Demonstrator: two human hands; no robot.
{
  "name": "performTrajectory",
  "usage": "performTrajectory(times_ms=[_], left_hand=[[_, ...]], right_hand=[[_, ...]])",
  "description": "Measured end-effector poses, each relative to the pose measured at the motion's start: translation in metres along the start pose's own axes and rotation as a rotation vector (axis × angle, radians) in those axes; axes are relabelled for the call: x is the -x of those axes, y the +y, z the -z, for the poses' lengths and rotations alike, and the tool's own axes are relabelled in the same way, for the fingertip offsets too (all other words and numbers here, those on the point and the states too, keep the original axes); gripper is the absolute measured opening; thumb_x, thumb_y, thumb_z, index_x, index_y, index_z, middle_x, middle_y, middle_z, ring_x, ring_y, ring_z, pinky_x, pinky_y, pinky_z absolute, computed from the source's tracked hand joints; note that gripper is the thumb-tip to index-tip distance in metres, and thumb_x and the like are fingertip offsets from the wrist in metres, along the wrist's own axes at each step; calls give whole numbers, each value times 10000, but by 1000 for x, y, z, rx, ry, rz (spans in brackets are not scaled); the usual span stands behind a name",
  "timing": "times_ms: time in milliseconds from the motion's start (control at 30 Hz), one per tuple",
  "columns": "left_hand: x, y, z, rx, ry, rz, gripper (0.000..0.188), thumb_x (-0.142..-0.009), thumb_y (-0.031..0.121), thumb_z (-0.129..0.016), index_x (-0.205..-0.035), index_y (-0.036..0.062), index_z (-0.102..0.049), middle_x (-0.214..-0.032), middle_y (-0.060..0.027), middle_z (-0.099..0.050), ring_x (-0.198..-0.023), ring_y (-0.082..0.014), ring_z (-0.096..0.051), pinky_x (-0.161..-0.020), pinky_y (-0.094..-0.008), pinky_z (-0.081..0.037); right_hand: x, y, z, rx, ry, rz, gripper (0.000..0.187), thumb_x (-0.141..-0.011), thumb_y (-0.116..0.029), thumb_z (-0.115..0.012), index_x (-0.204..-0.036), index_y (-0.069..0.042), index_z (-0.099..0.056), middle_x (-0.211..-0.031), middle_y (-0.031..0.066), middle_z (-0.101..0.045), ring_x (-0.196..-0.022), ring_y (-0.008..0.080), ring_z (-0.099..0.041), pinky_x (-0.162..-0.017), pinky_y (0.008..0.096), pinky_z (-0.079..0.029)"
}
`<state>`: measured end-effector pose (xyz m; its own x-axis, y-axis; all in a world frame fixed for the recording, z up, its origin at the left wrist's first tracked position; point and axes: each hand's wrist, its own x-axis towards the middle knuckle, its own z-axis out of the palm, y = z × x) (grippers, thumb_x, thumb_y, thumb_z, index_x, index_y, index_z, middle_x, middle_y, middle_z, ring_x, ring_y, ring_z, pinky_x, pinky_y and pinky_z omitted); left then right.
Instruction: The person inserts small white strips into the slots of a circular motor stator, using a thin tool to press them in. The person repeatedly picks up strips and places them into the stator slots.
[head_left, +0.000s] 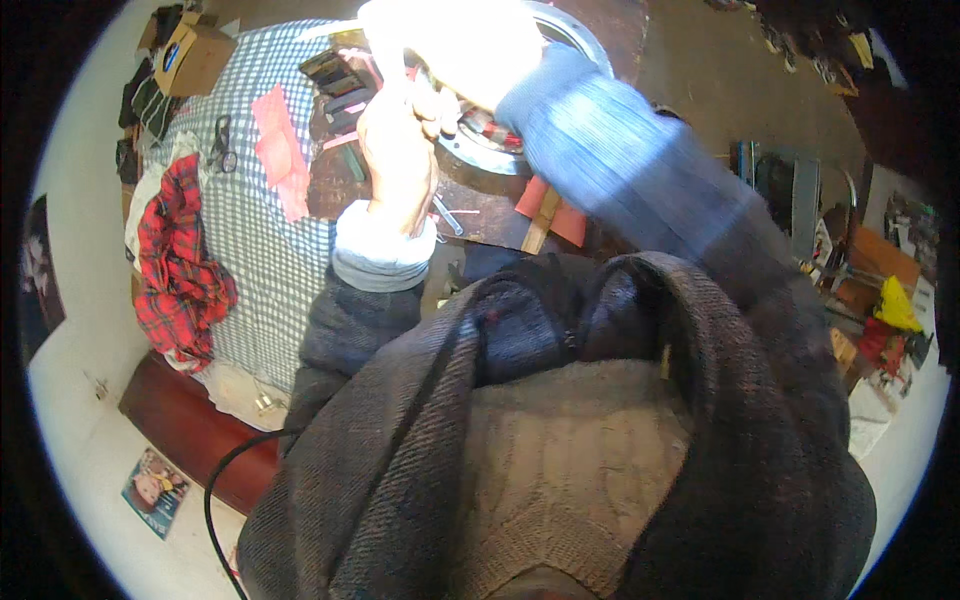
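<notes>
Both my hands meet at the far middle of the view, where strong glare washes out much of them. My left hand [398,165] is closed, its fingers curled near the right hand; whatever they hold is lost in the brightness. My right hand [475,50] reaches in from the right above a round, pale-rimmed object [497,164], with red pieces showing inside its rim. The glare hides the right fingers. Beneath lies a dark brown table [480,200], with a small metal tool [447,215] nearer to me.
Dark boxes [335,75] and a pink cloth [280,150] lie left of my hands. Farther left are glasses [223,145], a checked cloth [265,280], a red plaid garment [180,265] and a cardboard box [193,58]. A wooden strip [541,222] lies on orange-red material.
</notes>
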<state>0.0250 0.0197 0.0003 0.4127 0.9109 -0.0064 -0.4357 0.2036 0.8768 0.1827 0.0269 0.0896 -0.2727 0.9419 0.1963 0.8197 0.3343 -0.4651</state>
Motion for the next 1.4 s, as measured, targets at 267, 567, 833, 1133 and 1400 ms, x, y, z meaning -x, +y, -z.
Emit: performTrajectory(times_ms=[267, 567, 833, 1133, 1400], left_hand=[[6, 30, 7, -78, 162, 349, 373, -1101, 196, -443, -736, 128, -414, -638, 31, -339, -578, -108, -347, -586, -280, -352], [-5, 47, 18, -413, -288, 81, 234, -1086, 142, -529, -925, -7, -611, -798, -29, -587, -729, -125, -580, -645, -272, -482], [10, 104, -22, -919, -207, -485, 243, -1056, 43, -514, -1157, -97, -686, -1072, -169, -729, -980, -264, -723, -894, -336, -584], [93, 82, -105, -1491, -546, -760, 291, -779, 92, -765, -1070, 77, -761, -1090, -135, -741, -1049, -293, -722, -869, -368, -618], [79, 54, -54, -1542, -226, -526, 323, -895, 80, -722, -1200, -25, -702, -1209, -202, -672, -1152, -383, -642, -1003, -441, -524]], right_hand=[[-53, 66, -162, -54, 555, 72, 303, -988, -268, -578, -801, -99, -746, -734, 58, -702, -621, 198, -651, -549, 376, -522], [-18, 55, -85, 93, 234, -278, 301, -1041, -250, -570, -1239, -86, -727, -1109, 143, -752, -890, 257, -724, -829, 361, -591], [65, 46, 17, -1328, 280, -175, 358, -1048, -185, -537, -1328, -8, -671, -1093, 148, -763, -981, 213, -731, -908, 374, -591], [112, 21, -31, -1120, -82, -405, 293, -1049, -249, -620, -1210, -26, -722, -963, 89, -738, -820, 144, -671, -725, 285, -546], [176, 49, 23, -1311, -293, -611, 261, -1036, -256, -685, -1090, -8, -748, -758, 10, -652, -544, 50, -494, -491, 203, -383]])
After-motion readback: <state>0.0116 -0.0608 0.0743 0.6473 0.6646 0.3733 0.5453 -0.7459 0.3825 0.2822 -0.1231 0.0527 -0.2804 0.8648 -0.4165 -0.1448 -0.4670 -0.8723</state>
